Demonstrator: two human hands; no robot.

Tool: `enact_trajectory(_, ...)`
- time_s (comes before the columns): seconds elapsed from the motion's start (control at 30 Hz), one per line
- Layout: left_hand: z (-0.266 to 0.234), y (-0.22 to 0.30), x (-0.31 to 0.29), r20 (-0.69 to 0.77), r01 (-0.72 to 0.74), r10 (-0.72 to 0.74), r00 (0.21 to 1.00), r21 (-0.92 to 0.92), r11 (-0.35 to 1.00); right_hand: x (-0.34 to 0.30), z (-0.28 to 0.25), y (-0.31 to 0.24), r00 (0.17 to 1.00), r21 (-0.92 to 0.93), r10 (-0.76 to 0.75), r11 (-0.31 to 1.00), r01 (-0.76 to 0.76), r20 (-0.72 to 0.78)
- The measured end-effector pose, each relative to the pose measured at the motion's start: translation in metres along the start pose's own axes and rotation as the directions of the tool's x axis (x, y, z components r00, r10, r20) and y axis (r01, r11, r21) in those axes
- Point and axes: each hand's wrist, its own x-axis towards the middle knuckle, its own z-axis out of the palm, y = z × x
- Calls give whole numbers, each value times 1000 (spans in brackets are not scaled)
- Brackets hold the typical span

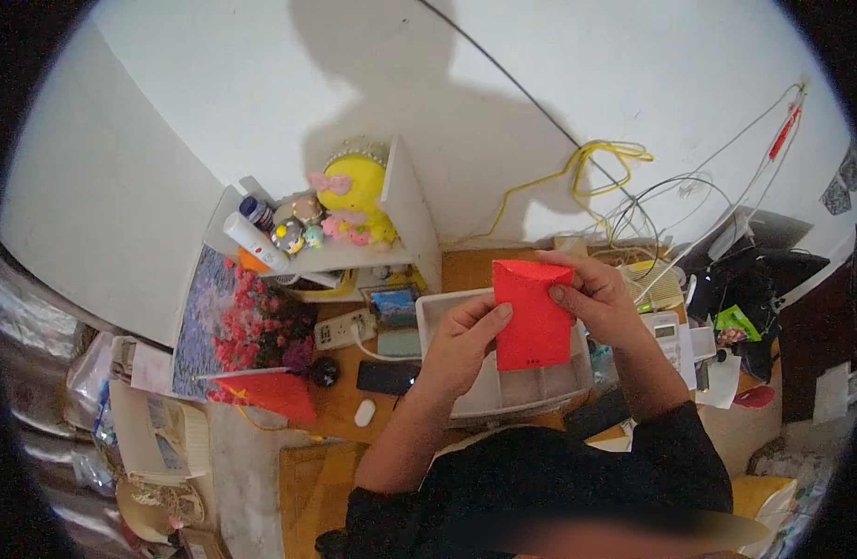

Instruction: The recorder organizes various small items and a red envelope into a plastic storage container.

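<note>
A flat red paper envelope (533,321) is held upright between both hands, its top edge curved. My left hand (468,340) pinches its left edge, thumb on the front face and fingers behind. At the upper right corner, my right hand (589,293) grips it with the thumb in front; the other fingers are partly hidden behind the paper. Below the envelope stands a white divided tray (475,396), its compartments partly covered by the envelope and my hands.
A white shelf (414,219) with toy figures stands at the back left, near a power strip (340,331), a black phone (387,376) and a white earbud case (364,413). A calculator (666,340) lies on the right. Yellow cable (578,172) hangs along the wall.
</note>
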Motion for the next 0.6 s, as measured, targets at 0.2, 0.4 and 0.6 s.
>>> enact_trajectory(0.2,-17,-12,-11,-26,-26,27,999,32,999,-12,-2,8,988,-88,101,992,-91,116)
enact_trajectory(0.4,-22,-12,-35,-34,92,-85,996,327,941,-15,-8,12,942,-360,-100,907,218,319)
enact_trajectory(0.6,-7,-21,-78,71,-103,74,995,665,739,-39,-5,17,868,-346,-228,849,398,441)
